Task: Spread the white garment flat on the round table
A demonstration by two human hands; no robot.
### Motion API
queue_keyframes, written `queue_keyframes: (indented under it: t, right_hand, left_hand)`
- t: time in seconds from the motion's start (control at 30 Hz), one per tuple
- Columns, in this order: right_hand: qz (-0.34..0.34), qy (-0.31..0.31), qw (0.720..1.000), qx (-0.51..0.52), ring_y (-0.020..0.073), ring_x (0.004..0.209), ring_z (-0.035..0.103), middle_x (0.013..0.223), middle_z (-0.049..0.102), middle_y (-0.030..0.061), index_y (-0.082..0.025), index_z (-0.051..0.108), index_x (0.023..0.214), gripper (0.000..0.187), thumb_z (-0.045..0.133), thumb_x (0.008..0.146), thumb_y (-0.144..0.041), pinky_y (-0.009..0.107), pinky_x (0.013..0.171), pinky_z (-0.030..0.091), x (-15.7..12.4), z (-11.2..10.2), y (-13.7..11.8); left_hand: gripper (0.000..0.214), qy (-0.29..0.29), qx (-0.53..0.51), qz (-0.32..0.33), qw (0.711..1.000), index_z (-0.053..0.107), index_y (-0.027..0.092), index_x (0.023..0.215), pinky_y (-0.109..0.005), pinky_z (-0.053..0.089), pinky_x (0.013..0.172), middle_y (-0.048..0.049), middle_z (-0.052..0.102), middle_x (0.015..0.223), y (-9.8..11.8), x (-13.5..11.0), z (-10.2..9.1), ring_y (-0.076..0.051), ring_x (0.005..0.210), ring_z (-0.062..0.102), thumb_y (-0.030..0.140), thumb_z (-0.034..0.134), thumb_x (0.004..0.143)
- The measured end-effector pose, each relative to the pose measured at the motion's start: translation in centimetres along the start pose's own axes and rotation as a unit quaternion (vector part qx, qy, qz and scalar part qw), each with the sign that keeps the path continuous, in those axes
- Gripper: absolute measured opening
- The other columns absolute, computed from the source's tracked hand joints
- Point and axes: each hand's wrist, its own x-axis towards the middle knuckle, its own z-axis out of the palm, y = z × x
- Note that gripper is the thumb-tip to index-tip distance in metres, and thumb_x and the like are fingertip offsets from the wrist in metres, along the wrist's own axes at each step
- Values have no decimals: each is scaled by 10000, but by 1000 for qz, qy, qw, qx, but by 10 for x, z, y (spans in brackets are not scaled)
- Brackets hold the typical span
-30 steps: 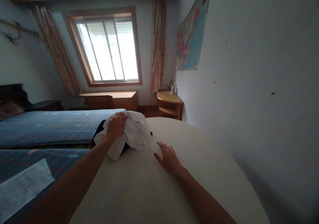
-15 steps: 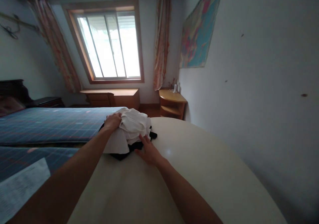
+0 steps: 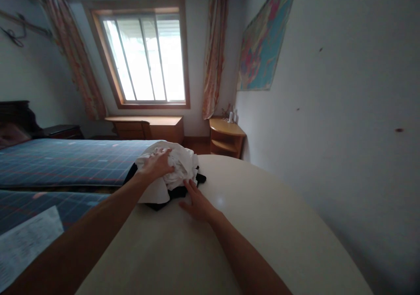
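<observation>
A crumpled heap of white cloth (image 3: 182, 163) lies at the far left edge of the cream table (image 3: 249, 216). Black cloth (image 3: 179, 192) shows beneath it, and a black piece sticks out on its right side. My left hand (image 3: 158, 163) rests on top of the white cloth, fingers stretched out and spread. At the heap's near right side is my right hand (image 3: 197, 202), its fingers apart and the fingertips touching the cloth's edge. Whether the heap is one garment or several, I cannot tell.
To the left is a bed with a blue checked cover (image 3: 75, 161). A printed white sheet (image 3: 33, 244) lies at the lower left. Beyond the table stand a wooden desk (image 3: 164, 122) and a corner shelf (image 3: 226, 128). A white wall (image 3: 344, 163) runs along the right.
My left hand has moved from the cloth's left edge rightward onto its top, and its fingers have spread. The white cloth now reaches further left. My right hand has barely moved.
</observation>
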Motion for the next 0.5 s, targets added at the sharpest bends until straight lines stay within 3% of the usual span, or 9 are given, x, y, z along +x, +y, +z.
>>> queue_keyframes:
  t: [0.1, 0.2, 0.27, 0.37, 0.5]
  right_hand:
    - [4, -28, 999, -41, 283, 1500, 165, 1639, 71, 152, -190, 148, 1587, 900, 634, 865, -419, 430, 1201, 213, -9, -4, 2]
    - [20, -43, 996, -82, 296, 1483, 226, 1628, 155, 147, -203, 213, 1574, 817, 595, 892, -441, 498, 1195, 202, -20, -13, 5]
    - [35, -39, 993, -110, 297, 1471, 257, 1611, 231, 136, -213, 299, 1547, 713, 548, 920, -444, 537, 1187, 198, -29, -22, 10]
    - [58, -36, 986, -154, 303, 1463, 274, 1580, 318, 121, -217, 423, 1486, 593, 492, 949, -458, 563, 1183, 186, -49, -39, 24]
    - [89, -36, 972, -216, 305, 1459, 281, 1554, 372, 114, -197, 526, 1412, 527, 417, 981, -481, 568, 1184, 171, -83, -64, 49]
  left_hand:
    - [539, 48, -6, -38, 998, 557, 260, 1308, -440, 479, 932, -116, 635, 1235, -6, 14, -17, -347, 1109, 626, 366, 624, 784]
    - [605, 94, -23, -54, 994, 471, 244, 1405, -457, 441, 996, -133, 516, 1410, -19, 27, -18, -354, 1237, 541, 356, 584, 821]
    - [671, 50, -33, -42, 997, 414, 197, 1457, -482, 382, 1056, -156, 389, 1524, -26, 29, -4, -372, 1335, 439, 378, 585, 834]
    - [698, -29, -47, -33, 998, 414, 136, 1461, -468, 357, 1083, -185, 394, 1523, -34, 24, 20, -364, 1355, 421, 443, 571, 854]
    - [794, -23, -56, -61, 996, 300, 163, 1532, -523, 291, 1125, -198, 243, 1597, -39, 18, 22, -385, 1454, 262, 634, 423, 905]
